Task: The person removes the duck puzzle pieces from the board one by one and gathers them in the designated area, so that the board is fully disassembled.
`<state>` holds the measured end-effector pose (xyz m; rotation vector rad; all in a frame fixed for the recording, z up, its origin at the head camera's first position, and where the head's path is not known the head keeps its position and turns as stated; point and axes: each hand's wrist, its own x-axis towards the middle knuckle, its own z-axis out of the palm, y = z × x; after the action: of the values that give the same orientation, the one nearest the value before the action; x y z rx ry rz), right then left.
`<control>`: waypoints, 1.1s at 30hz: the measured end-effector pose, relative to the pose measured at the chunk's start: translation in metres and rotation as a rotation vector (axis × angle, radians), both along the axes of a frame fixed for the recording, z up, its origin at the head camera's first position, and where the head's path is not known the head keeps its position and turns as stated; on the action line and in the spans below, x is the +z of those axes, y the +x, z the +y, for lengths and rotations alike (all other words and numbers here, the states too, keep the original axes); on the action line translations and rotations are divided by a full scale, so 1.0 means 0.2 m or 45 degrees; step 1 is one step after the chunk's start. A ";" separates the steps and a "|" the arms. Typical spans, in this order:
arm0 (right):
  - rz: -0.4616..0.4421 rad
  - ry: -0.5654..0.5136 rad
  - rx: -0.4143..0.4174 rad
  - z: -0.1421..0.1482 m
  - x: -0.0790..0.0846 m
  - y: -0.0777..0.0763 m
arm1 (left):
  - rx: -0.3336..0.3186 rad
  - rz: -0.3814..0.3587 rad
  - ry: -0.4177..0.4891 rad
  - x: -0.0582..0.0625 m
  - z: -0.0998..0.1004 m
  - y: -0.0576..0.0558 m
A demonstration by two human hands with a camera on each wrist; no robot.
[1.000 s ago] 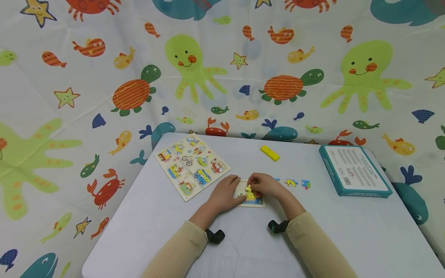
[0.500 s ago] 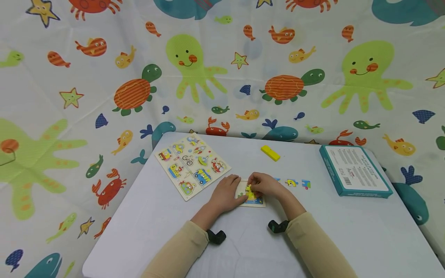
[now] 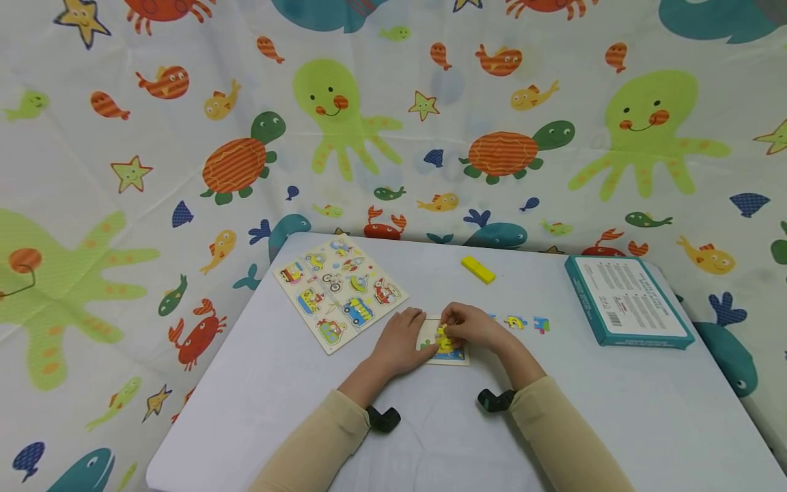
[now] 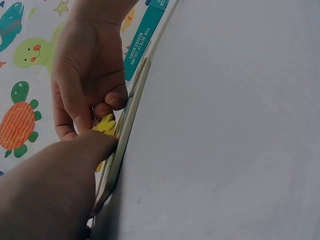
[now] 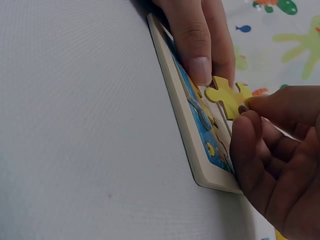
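Right wrist view: pinched in the fingertips of the right hand (image 3: 472, 326), a yellow puzzle piece (image 5: 227, 97), tilted up from the plane of the puzzle board (image 5: 212, 176), one round knob pointing sideways just below the thumb of the left hand (image 3: 399, 342). Shows no clear long axis, being partly hidden by the fingers. Sits over the board; cannot tell whether touching it.

In the head view, left hand laid across the left side of the board, fingers extended, thumb reaching over its face, nothing gripped.

Smooth and flat the piece, with curved tabs and thick cut edges; pale and wood-like the board, with a rounded corner and a raised rim around a blue and yellow picture. Farther left, a larger vehicle board (image 3: 338, 298), set at a slant. Beyond, a yellow block (image 3: 477, 270); behind everything, sea-creature cloth (image 3: 381, 154).

Just right of the right hand, a row of loose pieces (image 3: 541, 325), limiting room on that side. Farther right, near the edge, a teal box (image 3: 629, 301). Between the forearms, a broad stretch of white surface (image 3: 399, 471).
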<state>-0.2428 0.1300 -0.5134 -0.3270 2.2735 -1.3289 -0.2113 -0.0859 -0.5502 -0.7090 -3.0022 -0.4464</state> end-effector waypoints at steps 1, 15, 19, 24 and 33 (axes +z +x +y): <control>-0.001 -0.004 -0.001 0.01 0.00 0.00 | -0.001 0.000 0.002 0.00 0.00 0.00; 0.046 0.055 -0.105 0.21 0.07 0.01 | -0.009 -0.025 -0.020 0.01 0.00 0.00; 0.025 0.040 -0.146 0.30 0.10 0.03 | -0.013 -0.019 -0.034 0.01 0.00 0.00; 0.017 0.037 -0.180 0.44 0.11 0.05 | -0.021 -0.011 -0.013 0.01 -0.01 0.00; 0.018 0.067 -0.238 0.65 0.10 0.08 | -0.015 -0.013 -0.026 0.00 -0.01 0.00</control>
<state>-0.2266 0.2595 -0.4935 -0.1075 2.3947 -1.3569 -0.2118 -0.0869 -0.5494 -0.7288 -3.0177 -0.4217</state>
